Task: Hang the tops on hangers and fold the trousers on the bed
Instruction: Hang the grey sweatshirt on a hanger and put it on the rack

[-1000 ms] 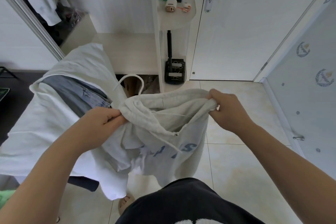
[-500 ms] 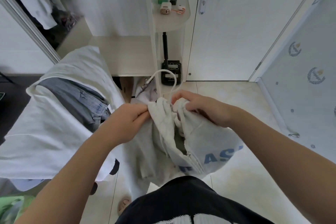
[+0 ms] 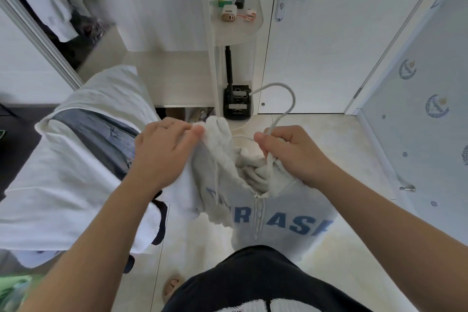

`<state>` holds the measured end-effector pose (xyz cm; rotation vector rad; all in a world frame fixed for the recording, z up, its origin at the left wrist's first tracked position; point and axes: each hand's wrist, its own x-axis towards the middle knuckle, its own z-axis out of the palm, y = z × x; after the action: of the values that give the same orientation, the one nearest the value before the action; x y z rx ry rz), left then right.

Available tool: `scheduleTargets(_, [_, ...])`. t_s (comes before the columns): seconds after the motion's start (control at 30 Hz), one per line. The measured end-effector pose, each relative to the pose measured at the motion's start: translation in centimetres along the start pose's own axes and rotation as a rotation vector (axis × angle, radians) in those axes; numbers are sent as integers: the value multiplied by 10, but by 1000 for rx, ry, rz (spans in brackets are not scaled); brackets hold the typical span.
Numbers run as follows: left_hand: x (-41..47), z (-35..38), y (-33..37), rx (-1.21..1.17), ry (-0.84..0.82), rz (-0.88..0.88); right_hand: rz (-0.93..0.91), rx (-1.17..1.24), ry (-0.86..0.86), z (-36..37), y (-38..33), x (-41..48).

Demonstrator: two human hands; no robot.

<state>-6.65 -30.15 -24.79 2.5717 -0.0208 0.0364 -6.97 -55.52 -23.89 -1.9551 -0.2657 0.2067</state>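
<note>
Now that the hanger hook (image 3: 288,94) has come up above the hoodie (image 3: 278,223), hanging looks close.
Left hand (image 3: 162,149) and right hand (image 3: 296,157) each clutch its bunched collar.

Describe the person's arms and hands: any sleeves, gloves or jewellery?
Both forearms are bare to the frame edge: no sleeves show. The left hand and right hand wear no gloves, and neither wrist carries a watch or band. A thin line on one left finger could be a ring; too small to tell. A black garment with white print shows below.
</note>
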Motion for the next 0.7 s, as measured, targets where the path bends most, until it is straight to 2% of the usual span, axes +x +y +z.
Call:
scheduleTargets(0.07, [-6, 14, 16, 97, 98, -122, -10, 20, 66, 9, -2, 2])
scheduleTargets(0.1, [-9, 22, 24, 70, 182, -148, -7, 36, 100, 13, -3, 3])
scheduleTargets(0.17, [-18, 37, 36, -137, 342, -129, -7, 62, 162, 19, -4, 7])
scheduleTargets(0.2, [-23, 46, 40, -299, 359, -108, -17, 64, 187, 21, -5, 9])
scheduleTargets(0.27, [-35, 57, 51, -622, 240, -142, -40, 71, 224, 23, -8, 13])
scheduleTargets(0.33, [-49, 68, 54, -785, 129, -94, -47, 97, 253, 24, -9, 17])
scheduleTargets(0.4, [-57, 74, 47, -757, 59, 21, -35, 116, 274, 25, -10, 21])
scheduleTargets(0.5, [-46, 81, 35, -552, 12, 164, -26, 138, 281, 27, -10, 25])
scheduleTargets(0.7, [-25, 78, 24, -458, 113, 279, -17, -29, 192, 12, -6, 34])
